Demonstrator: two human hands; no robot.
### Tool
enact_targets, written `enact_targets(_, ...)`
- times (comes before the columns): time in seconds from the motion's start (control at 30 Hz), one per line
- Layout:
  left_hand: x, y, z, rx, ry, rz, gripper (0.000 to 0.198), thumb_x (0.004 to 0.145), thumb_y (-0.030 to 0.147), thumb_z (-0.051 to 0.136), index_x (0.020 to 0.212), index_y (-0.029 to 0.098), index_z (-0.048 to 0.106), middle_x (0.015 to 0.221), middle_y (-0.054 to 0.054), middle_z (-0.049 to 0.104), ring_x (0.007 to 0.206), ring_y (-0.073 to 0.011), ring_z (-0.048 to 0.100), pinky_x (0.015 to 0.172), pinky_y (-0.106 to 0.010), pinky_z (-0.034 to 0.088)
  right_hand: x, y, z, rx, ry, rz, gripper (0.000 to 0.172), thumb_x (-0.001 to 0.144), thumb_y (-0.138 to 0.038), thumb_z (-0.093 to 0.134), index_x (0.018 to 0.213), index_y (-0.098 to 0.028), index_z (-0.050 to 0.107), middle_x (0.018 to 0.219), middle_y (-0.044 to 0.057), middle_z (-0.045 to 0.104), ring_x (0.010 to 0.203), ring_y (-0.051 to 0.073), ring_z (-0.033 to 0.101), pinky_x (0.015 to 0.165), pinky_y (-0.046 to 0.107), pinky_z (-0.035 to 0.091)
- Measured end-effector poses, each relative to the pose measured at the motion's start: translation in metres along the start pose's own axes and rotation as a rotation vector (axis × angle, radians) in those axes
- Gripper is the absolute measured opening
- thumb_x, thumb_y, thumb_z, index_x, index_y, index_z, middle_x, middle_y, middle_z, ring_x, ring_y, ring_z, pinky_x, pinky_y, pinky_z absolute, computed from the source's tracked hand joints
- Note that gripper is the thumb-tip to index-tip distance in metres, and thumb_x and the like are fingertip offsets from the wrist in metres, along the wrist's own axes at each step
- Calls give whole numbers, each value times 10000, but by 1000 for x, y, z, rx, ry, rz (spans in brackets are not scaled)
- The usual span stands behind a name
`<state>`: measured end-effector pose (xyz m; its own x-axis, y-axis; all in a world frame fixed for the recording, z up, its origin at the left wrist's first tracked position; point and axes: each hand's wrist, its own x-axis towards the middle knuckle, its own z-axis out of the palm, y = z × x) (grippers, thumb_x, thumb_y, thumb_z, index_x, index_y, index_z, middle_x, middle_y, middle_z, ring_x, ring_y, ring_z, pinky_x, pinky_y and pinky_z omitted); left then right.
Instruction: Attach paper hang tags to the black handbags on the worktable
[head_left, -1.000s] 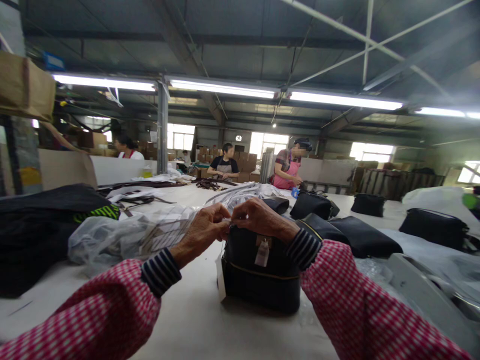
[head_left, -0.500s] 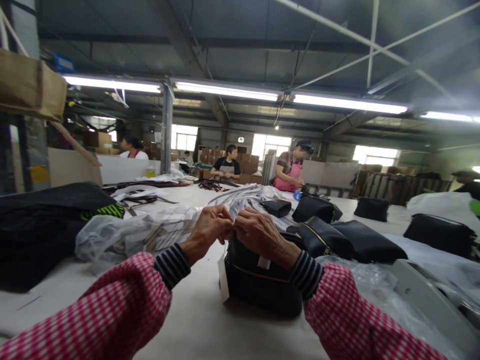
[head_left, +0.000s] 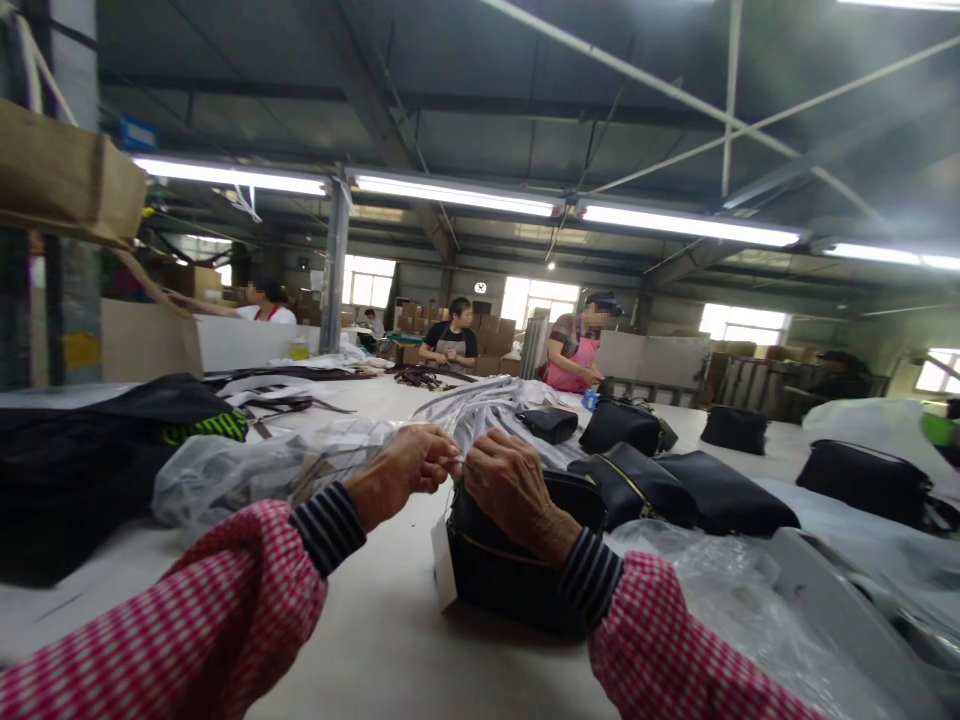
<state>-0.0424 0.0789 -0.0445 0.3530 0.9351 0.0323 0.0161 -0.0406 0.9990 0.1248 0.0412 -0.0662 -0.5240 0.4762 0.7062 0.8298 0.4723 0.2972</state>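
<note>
A black zippered bag (head_left: 510, 580) stands on the white table in front of me, with a white tag (head_left: 444, 565) hanging at its left side. Just above the bag's left top corner, my left hand (head_left: 409, 470) is closed in a pinch, thumb against forefinger. Close beside it, my right hand (head_left: 514, 490) bends its fingers over the top edge of the bag, also pinched. Something thin and pale, perhaps the tag's string, shows between the fingertips; it is too small to name.
Several black bags (head_left: 735, 490) lie to the right, near clear plastic wrap (head_left: 697, 570) and a grey tray-like box (head_left: 847, 600). Left are a black cloth bag (head_left: 75, 470) and a plastic bundle (head_left: 247, 475). White strips (head_left: 480, 400) lie behind. Co-workers (head_left: 574, 345) are across the table.
My fingertips have drawn slightly apart, and my left hand has tilted outward a little. The whole view has shifted slightly. The bag stays in place under my hands.
</note>
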Motion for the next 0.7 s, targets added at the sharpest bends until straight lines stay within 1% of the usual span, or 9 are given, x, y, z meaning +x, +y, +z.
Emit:
enact_targets(0.1, 5, 0, -3, 56, -9, -95, 355, 677, 495, 674, 705, 167, 542, 604, -83, 666, 408, -87, 420, 429, -194, 260, -3, -2, 1, -39, 35, -31, 170, 924, -189, 613, 754, -193, 601, 805, 17, 631, 809, 187, 501, 696, 335, 314)
enact_targets(0.17, 8, -2, -2, 104, -40, -160, 414, 719, 566, 643, 677, 165, 547, 564, -98, 654, 389, -102, 421, 413, -199, 234, -5, -3, 2, -51, 51, -45, 178, 943, -198, 593, 765, -195, 598, 804, 17, 624, 815, 194, 500, 705, 344, 310)
enact_targets(0.23, 9, -3, -1, 147, -91, -218, 408, 763, 547, 611, 647, 159, 560, 517, -102, 632, 370, -113, 421, 399, -203, 211, -5, -3, 2, -49, 58, -56, 176, 962, -220, 575, 789, -198, 602, 801, 16, 618, 815, 199, 500, 702, 350, 305)
enact_targets(0.3, 9, -3, -1, 168, -136, -260, 361, 795, 473, 578, 625, 156, 567, 478, -88, 604, 353, -110, 400, 390, -202, 200, -5, -3, 2, -48, 54, -65, 167, 970, -235, 569, 810, -200, 605, 799, 16, 614, 813, 202, 499, 696, 354, 301)
enact_targets(0.37, 8, -2, -2, 164, -159, -278, 300, 799, 403, 550, 627, 158, 567, 463, -66, 583, 347, -100, 376, 388, -198, 202, -6, -3, 2, -54, 48, -65, 158, 971, -232, 568, 821, -199, 605, 804, 17, 615, 816, 205, 499, 689, 358, 297)
enact_targets(0.47, 6, -1, -3, 144, -167, -274, 235, 750, 370, 551, 637, 163, 566, 474, -53, 575, 360, -97, 369, 387, -194, 189, -6, -2, 1, -68, 39, -69, 164, 978, -232, 554, 825, -198, 601, 819, 20, 617, 830, 208, 502, 686, 361, 297)
enact_targets(0.57, 2, -2, -1, 133, -152, -236, 224, 667, 379, 571, 595, 169, 549, 472, -41, 549, 372, -89, 352, 389, -187, 162, -7, -2, -1, -96, 16, -80, 167, 987, -221, 528, 840, -194, 603, 847, 27, 625, 855, 213, 509, 686, 362, 308)
enact_targets(0.63, -1, -6, 1, 123, -145, -184, 237, 619, 395, 576, 547, 177, 516, 456, -20, 514, 372, -77, 325, 394, -184, 157, -6, -3, -3, -111, -19, -66, 170, 991, -214, 515, 847, -191, 603, 872, 31, 632, 877, 215, 517, 687, 362, 322)
enact_targets(0.7, -2, -13, 4, 118, -136, -93, 271, 600, 428, 582, 522, 184, 493, 448, -5, 496, 375, -76, 328, 399, -184, 168, -5, -4, -7, -112, -68, -41, 173, 996, -228, 507, 859, -192, 606, 902, 34, 641, 907, 217, 524, 697, 361, 347)
